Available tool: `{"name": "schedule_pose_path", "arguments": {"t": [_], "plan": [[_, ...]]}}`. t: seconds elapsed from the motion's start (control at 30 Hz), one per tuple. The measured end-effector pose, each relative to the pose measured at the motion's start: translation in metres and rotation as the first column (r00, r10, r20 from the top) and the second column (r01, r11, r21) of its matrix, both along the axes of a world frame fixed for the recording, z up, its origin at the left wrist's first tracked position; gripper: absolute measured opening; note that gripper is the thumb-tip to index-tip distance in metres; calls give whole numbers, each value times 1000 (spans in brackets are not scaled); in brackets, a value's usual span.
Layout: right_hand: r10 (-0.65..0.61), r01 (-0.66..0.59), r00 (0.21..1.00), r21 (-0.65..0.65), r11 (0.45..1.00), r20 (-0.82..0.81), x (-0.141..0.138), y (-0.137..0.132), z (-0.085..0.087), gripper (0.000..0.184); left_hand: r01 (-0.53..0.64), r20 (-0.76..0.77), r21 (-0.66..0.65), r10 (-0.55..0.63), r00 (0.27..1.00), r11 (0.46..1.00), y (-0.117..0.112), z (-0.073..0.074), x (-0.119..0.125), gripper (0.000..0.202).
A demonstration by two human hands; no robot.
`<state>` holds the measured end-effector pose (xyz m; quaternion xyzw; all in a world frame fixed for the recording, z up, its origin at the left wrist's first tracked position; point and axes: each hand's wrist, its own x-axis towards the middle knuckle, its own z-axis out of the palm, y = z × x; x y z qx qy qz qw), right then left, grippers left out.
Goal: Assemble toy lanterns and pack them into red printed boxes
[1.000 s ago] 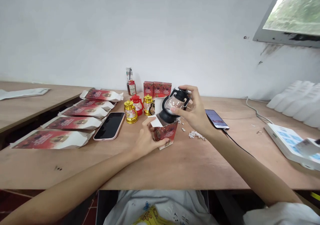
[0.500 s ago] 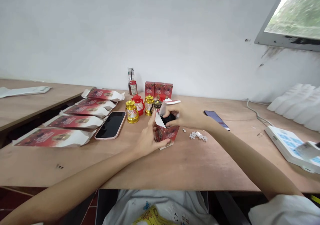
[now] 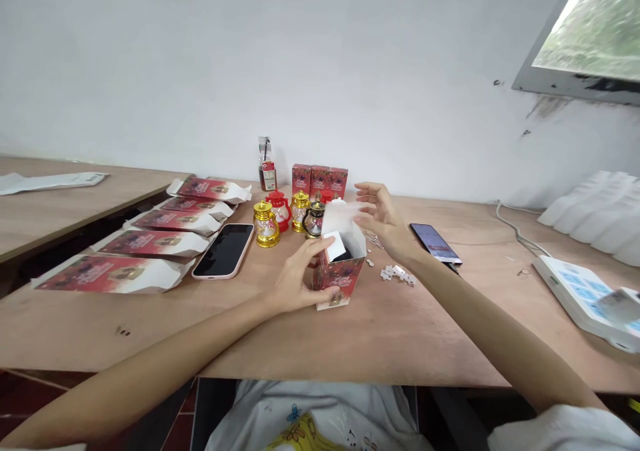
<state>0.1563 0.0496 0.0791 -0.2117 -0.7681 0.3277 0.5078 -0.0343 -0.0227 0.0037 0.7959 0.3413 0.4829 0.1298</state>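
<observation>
A red printed carton (image 3: 341, 281) stands on the table with its top flaps up and white inside. My left hand (image 3: 300, 277) grips its left side, thumb across the front and fingers behind. Inside the carton, a black object (image 3: 344, 255) shows only in part below the flaps. My right hand (image 3: 383, 219) is raised just right of and above the opening, fingers apart, holding nothing; its fingertips are near the rear flap. Behind the carton stand small lanterns: a black one (image 3: 315, 218), a gold one (image 3: 266, 225) and a red one (image 3: 281, 212), among others.
Flattened red cartons (image 3: 150, 242) lie in a row at the left, beside a pink-edged phone (image 3: 223, 251). Closed red boxes (image 3: 320, 180) and a bottle (image 3: 267, 171) stand by the wall. Small white pieces (image 3: 397, 274), another phone (image 3: 434, 243) and a power strip (image 3: 575, 294) lie rightward.
My right hand has let go of the black object and come up out of the carton, opening its fingers. The black object now sits lower inside. My left hand still holds the carton.
</observation>
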Motion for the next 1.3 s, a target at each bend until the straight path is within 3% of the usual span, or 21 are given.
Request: {"name": "schedule_pose_path", "arguments": {"t": [0.1, 0.17, 0.27, 0.37, 0.47, 0.6, 0.7, 0.8, 0.87, 0.93, 1.0, 1.07, 1.13, 1.17, 1.3], "plan": [[154, -153, 988, -134, 979, 4, -9, -7, -11, 70, 27, 17, -50, -26, 1000, 998, 0, 4, 0, 69], [288, -280, 957, -165, 946, 31, -13, -13, -11, 70, 22, 29, -92, -20, 999, 996, 1, 5, -1, 66], [364, -348, 925, -139, 927, 111, -10, -22, -7, 53, 33, 64, -148, -23, 998, 989, 5, 5, -3, 65], [313, -312, 929, -37, 949, 196, -5, -25, -6, 34, 69, 101, -158, -54, 993, 985, 7, 2, -3, 71], [184, -221, 949, 122, 968, 256, -6, -22, -11, 31, 58, 179, -137, -33, 983, 989, 7, -2, -1, 90], [84, -188, 930, 267, 945, 357, -6, -23, -20, 33, 85, 226, -201, -38, 973, 976, 6, -2, 1, 103], [91, -237, 882, 269, 934, 463, 1, -30, -21, 34, 131, 210, -233, -82, 974, 964, 5, -2, 0, 104], [94, -193, 874, 164, 967, 478, 17, -30, -9, 55, 185, 164, -239, -148, 975, 953, 9, -7, -1, 107], [81, -106, 904, 37, 994, 421, 33, -17, 7, 75, 137, 57, -235, -127, 990, 962, 13, -12, -3, 101], [2, 26, 922, -68, 997, 386, 49, 9, 26, 86, 13, -140, -261, -51, 989, 965, 17, -17, -5, 87], [-177, 194, 919, -12, 981, 351, 62, 43, 43, 83, -108, -369, -265, 3, 929, 958, 20, -20, -6, 69], [-376, 362, 869, 104, 926, 322, 66, 82, 54, 71, -160, -532, -218, 20, 846, 963, 21, -23, -6, 54], [-486, 494, 790, 83, 866, 373, 60, 119, 54, 67, -167, -611, -162, 34, 791, 972, 21, -25, -4, 48], [-485, 528, 744, 39, 848, 459, 55, 135, 51, 65, -168, -630, -144, 40, 775, 975, 21, -26, -4, 48], [-468, 540, 701, 29, 841, 538, 24, 178, 27, 62, -171, -687, -140, 28, 726, 975, 19, -25, -1, 53]]}}
